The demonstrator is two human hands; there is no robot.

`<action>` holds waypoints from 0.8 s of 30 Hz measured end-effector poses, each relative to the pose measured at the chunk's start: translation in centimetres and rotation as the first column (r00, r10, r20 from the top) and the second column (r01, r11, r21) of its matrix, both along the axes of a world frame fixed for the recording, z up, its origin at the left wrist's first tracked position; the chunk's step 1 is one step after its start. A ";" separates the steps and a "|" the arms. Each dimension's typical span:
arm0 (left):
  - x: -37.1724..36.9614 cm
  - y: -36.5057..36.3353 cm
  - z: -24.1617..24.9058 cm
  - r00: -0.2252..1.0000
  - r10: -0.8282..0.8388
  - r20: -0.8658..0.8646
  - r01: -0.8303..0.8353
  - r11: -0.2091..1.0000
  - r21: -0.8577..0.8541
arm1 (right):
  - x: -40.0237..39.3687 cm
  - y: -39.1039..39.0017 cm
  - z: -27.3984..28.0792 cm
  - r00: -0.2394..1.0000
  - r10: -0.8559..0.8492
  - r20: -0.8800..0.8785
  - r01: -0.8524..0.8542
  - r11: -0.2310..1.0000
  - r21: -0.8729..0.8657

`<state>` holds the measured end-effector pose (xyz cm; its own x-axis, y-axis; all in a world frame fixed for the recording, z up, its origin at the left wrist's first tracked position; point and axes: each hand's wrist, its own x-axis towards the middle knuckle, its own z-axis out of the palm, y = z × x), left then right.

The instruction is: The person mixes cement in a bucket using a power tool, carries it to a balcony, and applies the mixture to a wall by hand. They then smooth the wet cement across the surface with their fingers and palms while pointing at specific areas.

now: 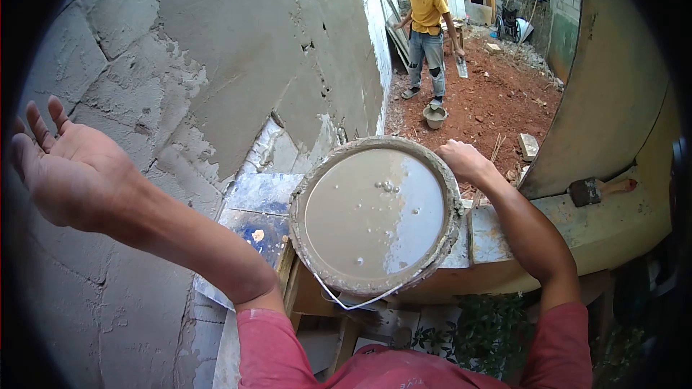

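Observation:
A bucket (294, 234) full of grey-brown, watery cement slurry (346, 209) stands in front of me on a ledge. Its rim is crusted, and the wire handle (349, 307) hangs down on my side. My right hand (465, 162) is closed at the far right of the bucket's rim, its fingertips partly hidden. To the left, my left hand (83, 166) is raised palm-up before the plastered wall (238, 50), with fingers apart and nothing in it. Part of the wall is smooth, part rough and patchy.
A paintbrush (602, 191) lies on the ledge (533, 227) at right. Below, a person in a yellow shirt (427, 9) stands on red soil (483, 101), holding a trowel (461, 66) near a small bucket (435, 117). Paint-stained boards (267, 194) lie left of the big bucket. Leafy plants (494, 324) grow beneath.

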<state>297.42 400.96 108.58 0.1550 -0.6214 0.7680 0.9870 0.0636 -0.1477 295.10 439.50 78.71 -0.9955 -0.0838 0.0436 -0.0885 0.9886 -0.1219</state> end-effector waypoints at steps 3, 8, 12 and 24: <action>-0.5 0.6 -0.3 0.997 0.065 0.052 -0.061 0.996 -0.062 | 0.1 -0.1 0.0 1.000 -0.025 -0.003 0.025 0.997 -0.067; -3.1 1.8 -0.2 0.953 0.246 0.176 -0.212 0.958 -0.194 | 0.0 0.1 -0.2 1.000 -0.007 -0.019 0.006 0.999 -0.042; -6.5 1.8 -0.8 0.889 0.353 0.291 -0.199 0.872 -0.447 | -0.3 0.5 -0.8 0.999 0.015 -0.039 -0.017 0.999 -0.044; -7.9 1.3 -1.2 0.483 0.825 0.294 -0.456 0.523 -0.720 | -0.2 0.2 -0.4 1.000 -0.016 -0.021 0.015 0.999 -0.037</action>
